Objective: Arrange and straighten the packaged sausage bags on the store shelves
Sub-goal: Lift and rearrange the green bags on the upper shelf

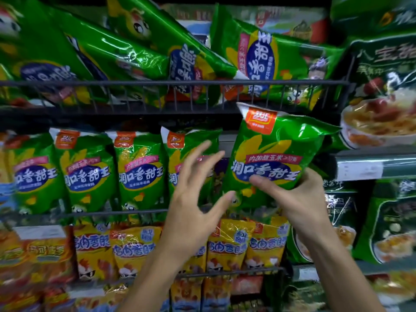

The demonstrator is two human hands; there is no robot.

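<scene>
My right hand (297, 199) grips a green sausage bag (274, 149) by its lower part and holds it upright in front of the middle shelf's right end. My left hand (198, 203) hovers open with spread fingers just left of that bag, in front of another upright green bag (180, 158). Three more green bags (137, 170) stand in a row on the middle shelf to the left. On the top shelf several green bags (126, 52) lie tilted and piled behind the wire rail (157, 83).
Yellow sausage bags (227, 244) fill the lower shelf behind a wire rail. Dark green packs with a bowl picture (380, 93) stand on the right-hand shelving. A price-tag strip (360, 170) runs under them.
</scene>
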